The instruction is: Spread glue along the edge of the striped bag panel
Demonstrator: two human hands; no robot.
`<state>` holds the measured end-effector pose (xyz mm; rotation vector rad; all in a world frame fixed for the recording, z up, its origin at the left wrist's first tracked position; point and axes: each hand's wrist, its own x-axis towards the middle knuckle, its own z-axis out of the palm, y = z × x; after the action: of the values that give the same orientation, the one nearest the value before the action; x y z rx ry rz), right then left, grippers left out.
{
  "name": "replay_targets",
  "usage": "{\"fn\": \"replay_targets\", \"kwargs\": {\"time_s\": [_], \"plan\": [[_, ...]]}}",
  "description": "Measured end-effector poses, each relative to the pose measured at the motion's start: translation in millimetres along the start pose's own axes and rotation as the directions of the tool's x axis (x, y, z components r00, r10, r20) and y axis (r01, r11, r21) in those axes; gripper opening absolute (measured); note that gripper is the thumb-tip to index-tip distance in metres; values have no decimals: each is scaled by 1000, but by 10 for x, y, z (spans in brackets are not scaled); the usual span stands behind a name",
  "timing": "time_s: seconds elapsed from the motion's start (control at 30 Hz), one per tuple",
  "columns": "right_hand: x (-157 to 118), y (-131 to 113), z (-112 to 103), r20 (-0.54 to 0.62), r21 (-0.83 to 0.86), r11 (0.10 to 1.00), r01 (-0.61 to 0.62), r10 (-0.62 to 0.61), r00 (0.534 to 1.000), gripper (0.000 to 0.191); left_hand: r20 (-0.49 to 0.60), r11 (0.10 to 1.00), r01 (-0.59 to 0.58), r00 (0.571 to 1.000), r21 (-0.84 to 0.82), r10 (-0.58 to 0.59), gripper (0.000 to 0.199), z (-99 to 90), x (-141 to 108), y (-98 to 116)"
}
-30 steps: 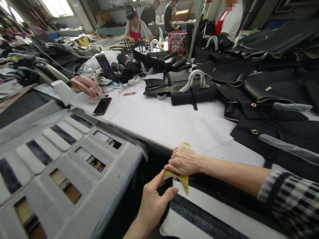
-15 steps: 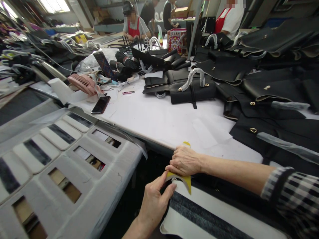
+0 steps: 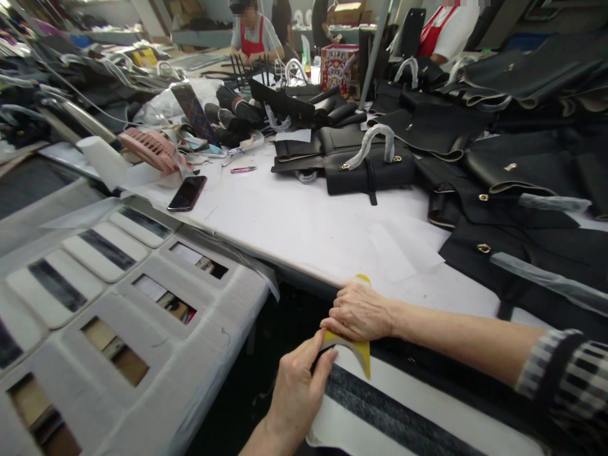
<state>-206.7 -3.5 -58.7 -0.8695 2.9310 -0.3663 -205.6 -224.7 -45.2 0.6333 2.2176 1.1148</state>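
At the lower middle lies a white panel (image 3: 339,421) with rounded corners and a dark stripe along it. My right hand (image 3: 358,310) is closed around a flat yellow tool (image 3: 363,351) with a concave curved end, perhaps a scraper. That curved end rests at the panel's upper left corner. My left hand (image 3: 299,386) pinches the dark edging at the same corner between thumb and fingers, close against the tool. Where the fingertips meet the edging is partly hidden.
A padded rack (image 3: 190,367) at left bears several white striped panels (image 3: 107,253). On the white table (image 3: 285,228) are black bags (image 3: 370,171), a phone (image 3: 187,193), small pink snips (image 3: 243,170) and a pink fan (image 3: 152,149). People in red aprons (image 3: 254,41) are at the back.
Both hands and the yellow tool have shifted slightly right and down in view. A dark edge now shows along the tool's curve, where white showed before. The view has turned a little.
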Motion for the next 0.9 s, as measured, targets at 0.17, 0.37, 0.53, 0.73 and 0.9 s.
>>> {"fn": "replay_targets", "kwargs": {"time_s": [0.17, 0.37, 0.53, 0.73, 0.9], "plan": [[-81, -98, -5, 21, 14, 999, -44, 44, 999, 59, 19, 999, -32, 999, 19, 32, 44, 18, 17, 0], [-175, -314, -45, 70, 3, 984, -175, 175, 982, 58, 43, 996, -85, 995, -32, 86, 42, -5, -34, 21], [-209, -386, -91, 72, 20, 974, -227, 225, 972, 57, 170, 852, 148, 983, -503, -70, 51, -27, 57, 30], [-290, -422, -100, 51, 31, 964, -264, 263, 964, 53, 382, 584, 337, 923, -738, -50, 53, 34, 314, -85], [-308, -430, -99, 71, 47, 957, -285, 281, 957, 55, 475, 635, 353, 880, -687, 25, 46, -33, 432, -107]]}}
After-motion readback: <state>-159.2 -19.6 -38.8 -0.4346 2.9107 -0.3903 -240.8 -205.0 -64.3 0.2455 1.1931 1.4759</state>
